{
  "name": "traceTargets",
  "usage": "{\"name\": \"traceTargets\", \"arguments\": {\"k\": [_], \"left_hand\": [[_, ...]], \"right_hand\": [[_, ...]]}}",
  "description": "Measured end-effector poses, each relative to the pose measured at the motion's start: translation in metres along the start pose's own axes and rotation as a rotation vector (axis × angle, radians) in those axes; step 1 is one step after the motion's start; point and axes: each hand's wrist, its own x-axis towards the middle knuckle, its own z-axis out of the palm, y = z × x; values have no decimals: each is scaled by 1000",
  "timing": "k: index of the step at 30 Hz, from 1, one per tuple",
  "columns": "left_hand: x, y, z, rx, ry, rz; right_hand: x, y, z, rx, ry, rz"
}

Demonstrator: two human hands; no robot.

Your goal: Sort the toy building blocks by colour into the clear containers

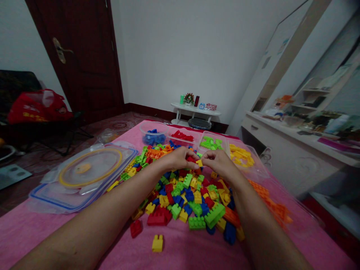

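Observation:
Above the heap of building bricks [180,191], my left hand [180,158] and my right hand [218,161] meet with fingers closed. A small yellow brick [199,163] sits between the fingertips of both hands. Red shows right by my left fingers; whether that is a held brick or part of the heap, I cannot tell. Beneath and around the hands lie mixed red, green, blue, yellow and orange bricks. One loose yellow brick [157,243] and a red brick [136,228] lie at the near side of the heap.
Behind the heap stand clear tubs: blue bricks [153,137], red bricks [182,136], green bricks [210,143] and yellow bricks [241,155]. Orange bricks [270,202] are in a clear container at right. Stacked clear lids [84,176] lie left on the pink cloth [123,251].

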Motion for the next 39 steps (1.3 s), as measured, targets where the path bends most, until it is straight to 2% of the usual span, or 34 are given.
{"name": "traceTargets", "arguments": {"k": [4, 6, 8, 11, 13, 15, 18, 21, 24, 29, 33, 39], "left_hand": [[0, 3, -2, 22, -5, 54], [-1, 5, -2, 65, 2, 57], [-3, 7, -1, 152, -13, 39], [-4, 9, 0, 312, -54, -6], [-5, 11, 1, 324, -15, -19], [-4, 13, 3, 210, 67, -39], [-3, 16, 5, -200, 150, -191], [-1, 18, 5, -704, 11, -354], [0, 16, 2, -968, -107, -398], [1, 9, -3, -1107, -55, -420], [3, 4, -6, -1171, 68, -387], [5, 4, -4, -1190, 132, -353]], "right_hand": [[-1, 3, -5, 329, -137, 94], [-1, 6, -8, 460, -156, 100], [-1, 7, -9, 493, -89, 103], [-1, 4, -10, 380, 62, 103], [-1, 0, -10, 296, 107, 77], [-1, -4, -10, 237, 127, 38], [-1, -9, -7, 146, 156, -28], [-1, -13, -1, 57, 179, -98], [-2, -17, 2, 28, 207, -136], [-3, -19, -6, 61, 242, -126], [-3, -16, -13, 20, 156, -106], [-2, -14, -8, -96, 127, -105]]}}
